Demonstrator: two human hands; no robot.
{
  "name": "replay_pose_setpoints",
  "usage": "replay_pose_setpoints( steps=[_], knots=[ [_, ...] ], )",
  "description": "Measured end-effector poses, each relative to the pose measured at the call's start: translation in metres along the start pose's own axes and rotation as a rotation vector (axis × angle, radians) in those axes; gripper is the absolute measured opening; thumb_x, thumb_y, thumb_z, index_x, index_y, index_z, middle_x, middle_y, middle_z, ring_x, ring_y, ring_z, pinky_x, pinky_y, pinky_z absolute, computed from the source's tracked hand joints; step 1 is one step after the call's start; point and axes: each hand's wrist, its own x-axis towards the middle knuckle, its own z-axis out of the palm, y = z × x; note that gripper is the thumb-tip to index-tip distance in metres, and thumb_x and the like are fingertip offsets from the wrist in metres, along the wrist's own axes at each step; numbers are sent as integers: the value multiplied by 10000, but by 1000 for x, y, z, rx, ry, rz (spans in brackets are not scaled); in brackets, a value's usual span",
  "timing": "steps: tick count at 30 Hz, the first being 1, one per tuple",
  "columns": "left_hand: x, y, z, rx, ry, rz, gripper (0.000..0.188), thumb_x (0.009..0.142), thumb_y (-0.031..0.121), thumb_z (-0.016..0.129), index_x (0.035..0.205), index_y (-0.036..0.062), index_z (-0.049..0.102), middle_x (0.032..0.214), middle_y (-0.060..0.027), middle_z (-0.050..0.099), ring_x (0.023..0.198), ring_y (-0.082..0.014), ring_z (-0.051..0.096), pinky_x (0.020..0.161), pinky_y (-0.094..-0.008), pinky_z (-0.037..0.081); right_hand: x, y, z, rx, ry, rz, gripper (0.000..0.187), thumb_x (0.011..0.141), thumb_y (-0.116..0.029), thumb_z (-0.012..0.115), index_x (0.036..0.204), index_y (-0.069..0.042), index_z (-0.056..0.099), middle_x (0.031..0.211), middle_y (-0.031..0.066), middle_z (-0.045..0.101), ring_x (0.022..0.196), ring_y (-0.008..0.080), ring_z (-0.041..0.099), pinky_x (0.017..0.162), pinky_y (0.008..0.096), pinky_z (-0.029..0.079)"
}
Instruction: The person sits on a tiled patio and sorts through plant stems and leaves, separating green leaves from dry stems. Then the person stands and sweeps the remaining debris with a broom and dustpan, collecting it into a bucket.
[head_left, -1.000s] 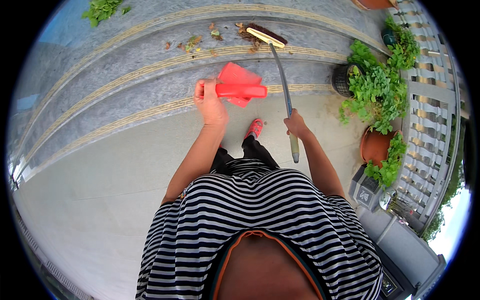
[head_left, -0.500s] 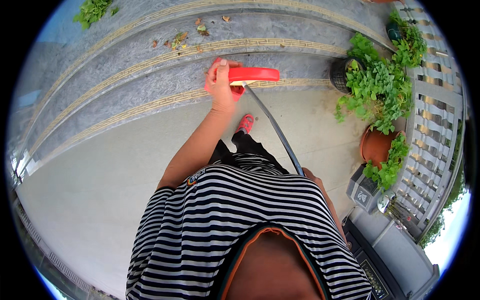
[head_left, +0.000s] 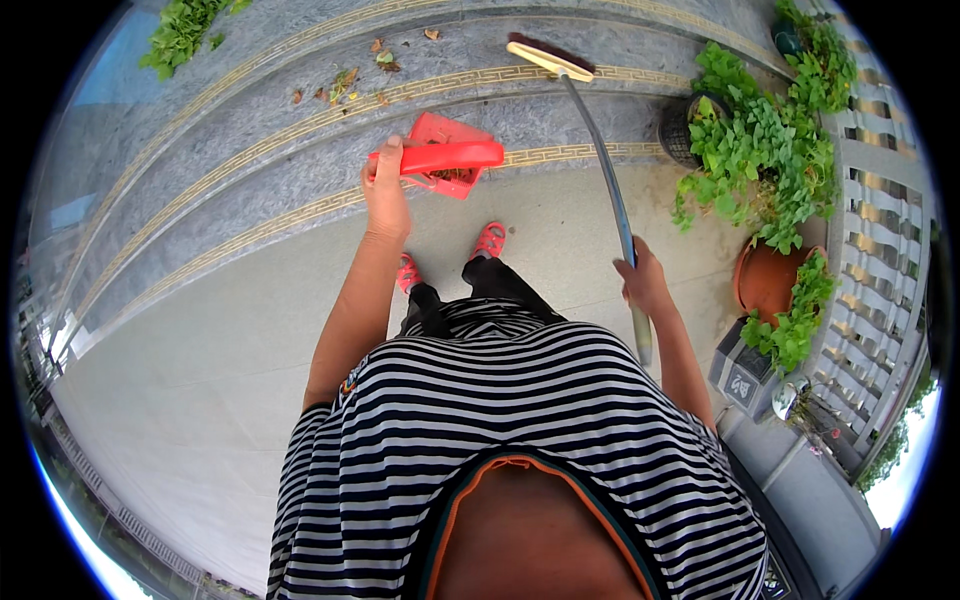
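My left hand [head_left: 390, 200] is closed round the end of a red dustpan's [head_left: 455, 130] handle, holding the pan out over the lower steps. Bits of dry debris [head_left: 455, 176] lie inside the pan. In my right hand [head_left: 645, 275] is the grey stick of a broom [head_left: 603, 150], gripped low, near its end. The broom's pale head with dark bristles is over the steps, beyond the dustpan and to its right. Several fallen leaves [head_left: 343, 88] are scattered on a step to the left of the broom head.
Grey stone steps [head_left: 250, 140] with gold-patterned edges rise ahead. On the right, leafy potted plants [head_left: 750, 180] and an orange-brown pot [head_left: 765, 275] stand along a pale balustrade [head_left: 880, 240]. My red shoes [head_left: 488, 240] are on the paved floor [head_left: 220, 330] below the steps.
The broom head has swung out from behind the dustpan, forward and to the right. My left hand and the dustpan have shifted left, and the pan's inside now shows. My right hand has come into clear view.
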Motion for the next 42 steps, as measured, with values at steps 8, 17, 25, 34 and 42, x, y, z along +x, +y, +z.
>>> replay_pose_setpoints(
  steps=[8,17,25,34,42],
  knots=[
    [-2,0,-8,20,-3,-106,379,898,404,542,830,39,618,848,-36,594,870,-138,522,866,-302,372,-31,45,64,-208,-95,-90,435,762,-42,574,1145,32,381,676,204,595,525,299,624,424,397,486],
    [-8,11,-34,-73,75,-75,275,882,323,572,835,53,595,830,-30,582,815,-129,513,818,-300,386,-112,16,14,214,-323,-16,532,766,-29,634,1264,39,459,673,52,551,525,103,517,478,255,412],
    [-17,0,-57,-2,153,-11,372,833,446,609,756,82,606,701,32,508,658,-71,439,610,-260,366,1,-42,48,9,-64,-164,319,793,-83,585,1048,47,445,612,157,562,425,228,567,417,358,457],
    [-9,13,-51,-22,94,-9,395,838,452,618,843,59,646,778,8,575,720,-93,484,678,-266,395,-39,40,93,-304,-122,-285,514,774,-74,559,1246,-25,359,713,232,597,618,333,622,564,424,486],
    [-8,16,-93,-223,217,92,319,869,367,584,783,59,583,802,-22,581,760,-125,518,733,-278,399,-97,-13,28,195,-303,-47,484,783,-37,628,1244,19,492,694,57,559,586,99,516,520,266,422]
  ],
)
